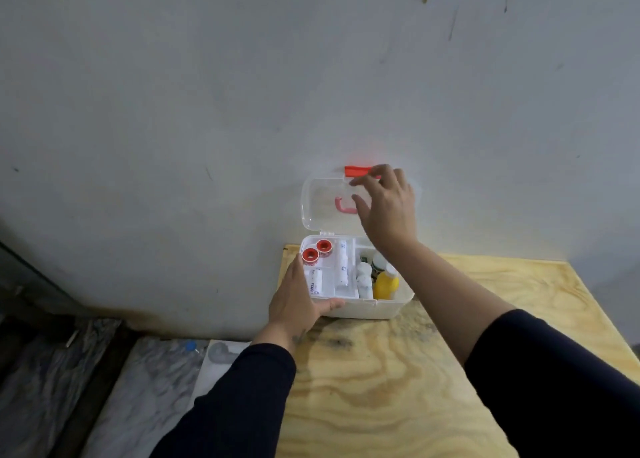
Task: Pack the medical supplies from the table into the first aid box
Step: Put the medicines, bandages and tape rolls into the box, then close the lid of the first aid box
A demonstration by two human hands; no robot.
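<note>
A white first aid box (367, 309) stands open at the table's far left corner, against the wall. Its clear lid (318, 201) is upright, with a red latch (356, 171) on top and a pink handle (343, 205). Inside lie two red tape rolls (317, 251), white bandage rolls (343, 267) and a yellow bottle (385, 286). My left hand (298, 298) grips the box's front left corner. My right hand (388, 205) is raised at the lid's top edge, fingers spread and touching it beside the latch.
The plywood table (398, 381) runs toward me; its left edge drops to a marbled floor (145, 388) with a plastic water bottle (185, 348). A grey wall (242, 94) rises straight behind the box.
</note>
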